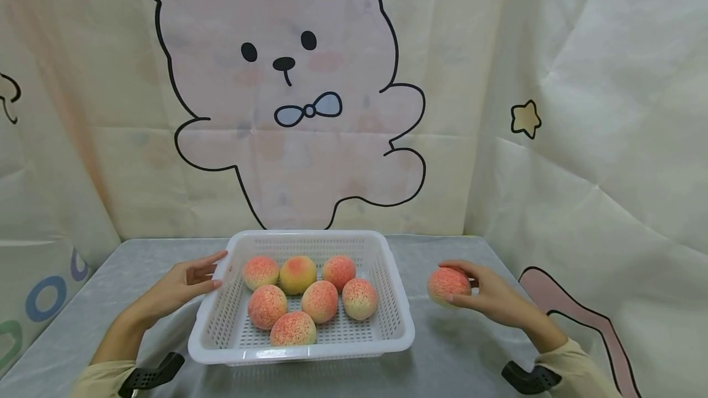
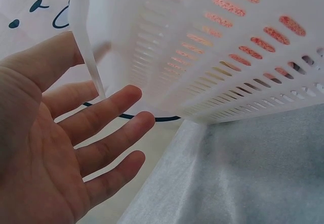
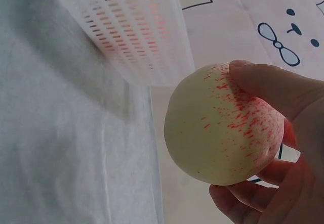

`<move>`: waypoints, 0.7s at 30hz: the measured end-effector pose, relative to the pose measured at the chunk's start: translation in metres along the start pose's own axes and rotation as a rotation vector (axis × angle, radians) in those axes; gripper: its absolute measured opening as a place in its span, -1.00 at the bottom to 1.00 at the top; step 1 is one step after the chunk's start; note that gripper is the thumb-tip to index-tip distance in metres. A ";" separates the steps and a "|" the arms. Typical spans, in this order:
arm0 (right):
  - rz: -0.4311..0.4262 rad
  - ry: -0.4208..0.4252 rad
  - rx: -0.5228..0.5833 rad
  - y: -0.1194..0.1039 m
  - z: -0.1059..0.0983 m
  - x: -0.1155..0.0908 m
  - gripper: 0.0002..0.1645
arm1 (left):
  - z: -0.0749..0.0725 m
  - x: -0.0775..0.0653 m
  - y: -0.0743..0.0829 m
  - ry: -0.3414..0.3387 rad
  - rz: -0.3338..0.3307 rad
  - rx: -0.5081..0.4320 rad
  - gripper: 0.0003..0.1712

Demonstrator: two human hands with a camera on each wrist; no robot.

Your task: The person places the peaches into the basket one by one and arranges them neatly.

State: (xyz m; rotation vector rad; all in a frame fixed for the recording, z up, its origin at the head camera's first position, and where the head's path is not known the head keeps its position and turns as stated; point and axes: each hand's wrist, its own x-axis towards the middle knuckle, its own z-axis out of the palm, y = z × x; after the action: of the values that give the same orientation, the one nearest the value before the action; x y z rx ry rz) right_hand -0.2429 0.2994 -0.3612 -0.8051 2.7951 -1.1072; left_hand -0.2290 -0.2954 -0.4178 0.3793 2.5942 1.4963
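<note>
A white perforated plastic basket point(image 1: 395, 318) stands on the grey cloth, with several peaches point(image 1: 319, 301) inside, red-speckled over yellow. My left hand point(image 1: 179, 287) is at the basket's left rim, thumb and index finger touching it. In the left wrist view, the other fingers point(image 2: 114, 145) are spread loosely below the rim, outside the wall. To the right of the basket, my right hand point(image 1: 487, 293) holds another peach point(image 1: 447, 286) above the cloth. The right wrist view shows that peach's pale, red-streaked side point(image 3: 217, 128) between thumb and fingers.
The grey cloth point(image 1: 442, 361) covers the table under the basket. Behind it hangs a pale curtain point(image 1: 354, 164) with a cartoon bear, and another printed curtain point(image 1: 586, 158) bounds the right side. Each wrist wears a black strap device point(image 1: 531, 378).
</note>
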 end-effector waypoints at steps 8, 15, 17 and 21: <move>-0.001 -0.009 -0.014 -0.011 0.005 0.011 -0.29 | 0.000 0.001 -0.001 0.002 -0.002 0.000 -0.13; -0.058 0.016 -0.019 -0.021 0.014 0.022 -0.29 | 0.000 0.001 0.001 0.006 -0.010 0.009 -0.13; -0.076 0.023 -0.015 -0.023 0.016 0.025 -0.30 | 0.000 0.001 0.002 0.008 -0.009 0.015 -0.13; -0.106 0.024 -0.001 -0.028 0.021 0.031 -0.32 | 0.000 0.001 0.003 0.013 -0.007 0.022 -0.14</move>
State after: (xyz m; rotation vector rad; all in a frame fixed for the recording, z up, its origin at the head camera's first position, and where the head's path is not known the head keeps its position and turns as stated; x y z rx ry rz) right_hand -0.2526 0.2541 -0.3534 -0.9566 2.8024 -1.1370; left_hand -0.2291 -0.2941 -0.4153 0.3633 2.6208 1.4742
